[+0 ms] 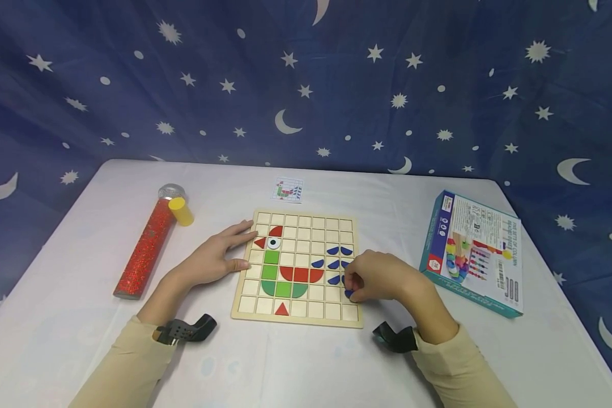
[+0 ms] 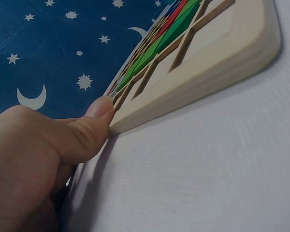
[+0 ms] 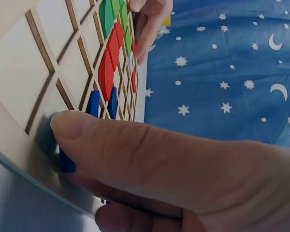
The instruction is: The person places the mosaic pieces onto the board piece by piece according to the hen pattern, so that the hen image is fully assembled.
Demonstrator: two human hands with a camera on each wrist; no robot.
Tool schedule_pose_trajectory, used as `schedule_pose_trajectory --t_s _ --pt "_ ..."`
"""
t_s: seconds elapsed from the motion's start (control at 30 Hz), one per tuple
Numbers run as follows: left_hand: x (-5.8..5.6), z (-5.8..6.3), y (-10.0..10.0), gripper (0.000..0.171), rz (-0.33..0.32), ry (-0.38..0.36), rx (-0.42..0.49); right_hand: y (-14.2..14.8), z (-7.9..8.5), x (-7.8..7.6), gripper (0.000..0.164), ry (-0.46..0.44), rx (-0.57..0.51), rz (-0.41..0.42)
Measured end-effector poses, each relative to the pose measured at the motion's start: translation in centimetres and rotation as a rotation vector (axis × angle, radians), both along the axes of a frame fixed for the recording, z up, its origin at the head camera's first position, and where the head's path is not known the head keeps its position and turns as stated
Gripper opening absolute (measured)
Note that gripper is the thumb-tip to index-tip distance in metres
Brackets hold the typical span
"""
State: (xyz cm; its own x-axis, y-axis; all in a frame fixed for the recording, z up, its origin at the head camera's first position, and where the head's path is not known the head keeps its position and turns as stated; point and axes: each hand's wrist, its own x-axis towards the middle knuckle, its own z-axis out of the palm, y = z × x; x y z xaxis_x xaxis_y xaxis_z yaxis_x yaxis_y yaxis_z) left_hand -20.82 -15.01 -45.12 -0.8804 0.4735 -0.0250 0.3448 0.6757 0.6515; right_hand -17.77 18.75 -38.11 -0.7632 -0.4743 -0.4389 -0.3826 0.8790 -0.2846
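Observation:
A wooden grid board lies on the table, with colored pieces forming a bird shape. Green squares, red pieces, a round eye piece and several blue leaf-shaped pieces sit in its cells. My right hand pinches a blue piece between thumb and fingers at a cell near the board's lower right edge. Along the left edge, my left hand rests with fingers stretched out, its thumb against the wooden rim.
Behind the board lies a small picture card of a similar bird. To the left are a glittery red tube with a silver end and a yellow cylinder. A boxed toy set lies on the right.

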Motion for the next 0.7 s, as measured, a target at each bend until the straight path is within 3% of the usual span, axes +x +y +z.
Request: schedule_pose_trajectory --t_s 0.33,0.7 --pt "-0.01 -0.23 0.06 0.071 -0.003 0.010 0.001 -0.21 -0.42 0.20 0.022 0.037 0.017 0.008" --pt "-0.04 -0.14 0.17 0.071 -0.001 0.013 -0.011 0.04 0.28 0.32 0.019 0.017 0.013 -0.005"
